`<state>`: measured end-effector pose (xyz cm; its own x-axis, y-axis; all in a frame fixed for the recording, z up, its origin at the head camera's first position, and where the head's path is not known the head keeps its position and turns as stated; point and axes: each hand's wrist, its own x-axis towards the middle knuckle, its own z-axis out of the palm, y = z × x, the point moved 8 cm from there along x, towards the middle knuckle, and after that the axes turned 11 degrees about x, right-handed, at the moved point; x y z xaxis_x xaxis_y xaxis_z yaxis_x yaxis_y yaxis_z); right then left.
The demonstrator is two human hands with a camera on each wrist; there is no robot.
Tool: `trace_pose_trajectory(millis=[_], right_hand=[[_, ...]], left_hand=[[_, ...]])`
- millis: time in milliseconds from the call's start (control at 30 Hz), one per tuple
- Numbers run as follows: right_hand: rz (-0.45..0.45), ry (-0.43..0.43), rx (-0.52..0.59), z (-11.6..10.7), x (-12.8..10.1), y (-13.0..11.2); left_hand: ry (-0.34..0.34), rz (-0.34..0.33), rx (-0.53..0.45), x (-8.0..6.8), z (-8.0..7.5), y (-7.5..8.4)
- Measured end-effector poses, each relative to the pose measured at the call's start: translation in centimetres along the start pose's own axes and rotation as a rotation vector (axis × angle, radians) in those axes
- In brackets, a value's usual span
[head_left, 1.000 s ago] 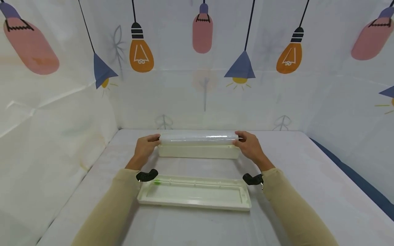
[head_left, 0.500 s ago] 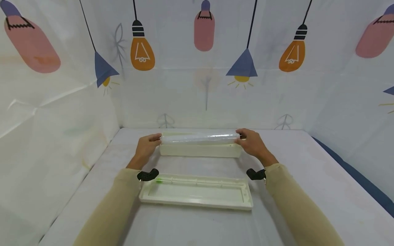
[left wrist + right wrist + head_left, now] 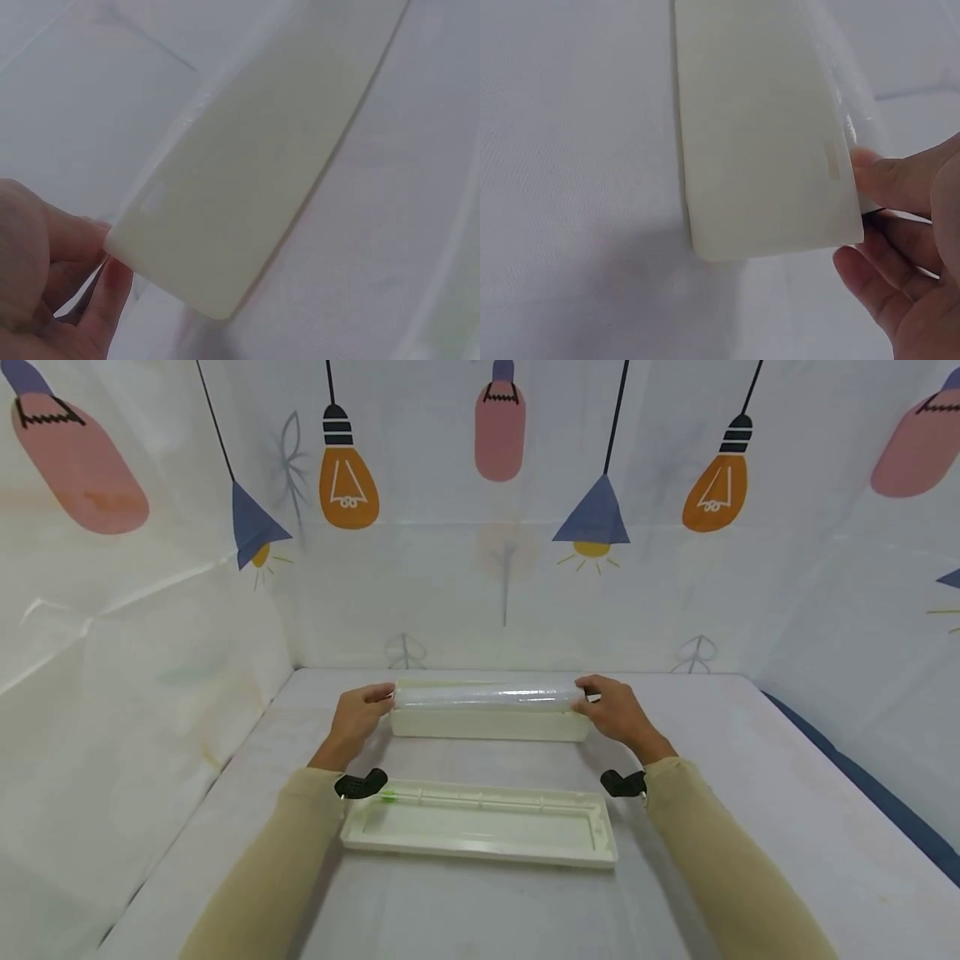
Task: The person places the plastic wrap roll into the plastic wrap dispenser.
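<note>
Head view: a roll of clear cling film [image 3: 489, 697] is held by its two ends, level and crosswise, over a long cream-coloured box [image 3: 489, 725] that stands on the white-covered worktop [image 3: 750, 793]. The left hand [image 3: 358, 712] is curled around the roll's left end, and the right hand [image 3: 611, 707] is curled around its right end. The roll is seen lying along the box's open top; whether it rests inside or just above the rim cannot be told. Both arms are covered by beige sleeves, and a black camera mount is worn at each wrist.

Nearer to the person, a flat cream-coloured lid [image 3: 480, 825] is laid on the worktop with its inner side up, well apart from the box. A small green piece [image 3: 387, 796] is seen at the lid's far left corner.

Left wrist view: the box's [image 3: 247, 165] pale side wall is shown close up, with fingers [image 3: 79, 240] pressed at its end corner. Right wrist view: the box's [image 3: 757, 150] other end is shown, with the film's [image 3: 851, 97] shiny edge beside it and fingertips [image 3: 885, 180] touching that end.

Behind the worktop, a white backdrop printed with orange, pink and blue hanging lamps is seen.
</note>
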<state>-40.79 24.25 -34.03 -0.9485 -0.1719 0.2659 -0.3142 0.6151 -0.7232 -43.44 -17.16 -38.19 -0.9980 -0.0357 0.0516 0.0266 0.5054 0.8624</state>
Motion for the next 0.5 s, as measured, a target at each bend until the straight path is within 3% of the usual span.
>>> trace_pose_trajectory(millis=[500], right_hand=[[-0.013,0.052,-0.005,-0.01,0.13,0.47]], left_hand=[[-0.003,-0.047,0.016,-0.25,0.02,0.11]])
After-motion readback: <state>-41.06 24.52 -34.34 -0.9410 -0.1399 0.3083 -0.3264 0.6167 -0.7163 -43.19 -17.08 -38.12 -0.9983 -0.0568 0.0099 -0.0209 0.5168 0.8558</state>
